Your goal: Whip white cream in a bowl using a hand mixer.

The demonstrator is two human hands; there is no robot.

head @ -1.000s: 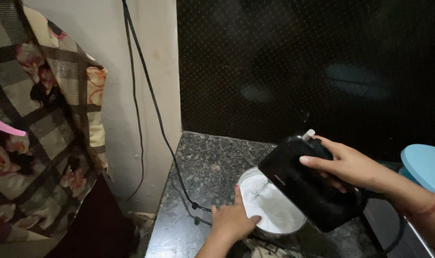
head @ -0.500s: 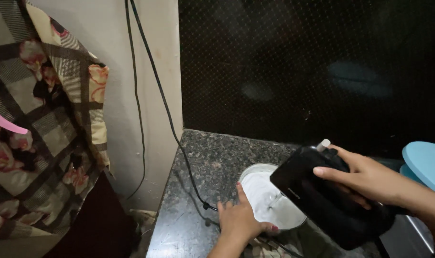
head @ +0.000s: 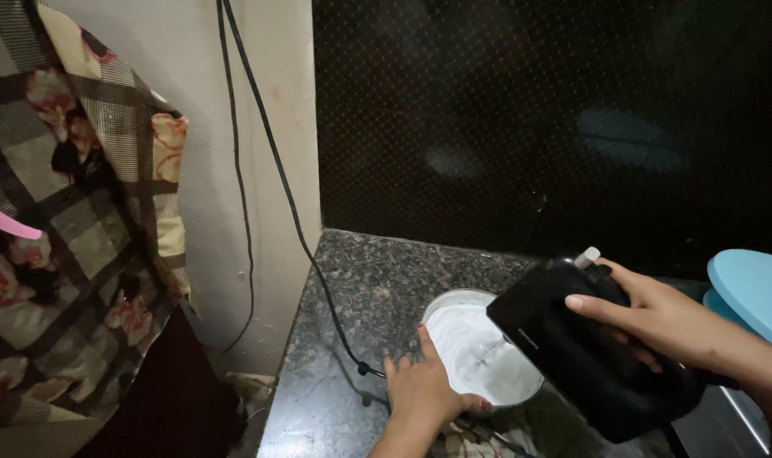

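Hanging cloth: a plaid fabric with pink floral squares [head: 72, 220] hangs at the far left, against the pale wall.

Cables: two black cords [head: 267, 144] run down the pale wall; the thicker one reaches the desk and ends near the left hand.

Desk: a dark speckled granite desk [head: 377, 280] fills the corner below a black dotted wall panel [head: 530, 119].

Left hand: the left hand [head: 420, 390] lies flat with its fingers spread, the grip not closed round anything, pressed against the near left rim of the bowl.

Bowl: a round metal bowl holding white, frothy cream [head: 481, 356] stands on the desk, just right of the left hand and just left of the mixer.

Beaters: thin metal beaters [head: 486, 360] dip into the cream; their tips are hard to make out.

Mixer: a black plastic electric hand mixer [head: 594, 348] is tilted, its long axis running from upper left down to lower right, its front end over the right side of the bowl.

Right hand: the right hand [head: 657, 318] has its grip clamped on the top of the mixer, fingers over the body.

Key relation: the bowl lies left of and below the right hand; the left hand is the nearer one and touches it.

Lid: a light blue round plastic lid [head: 755, 293] sits at the right edge, behind the right forearm.
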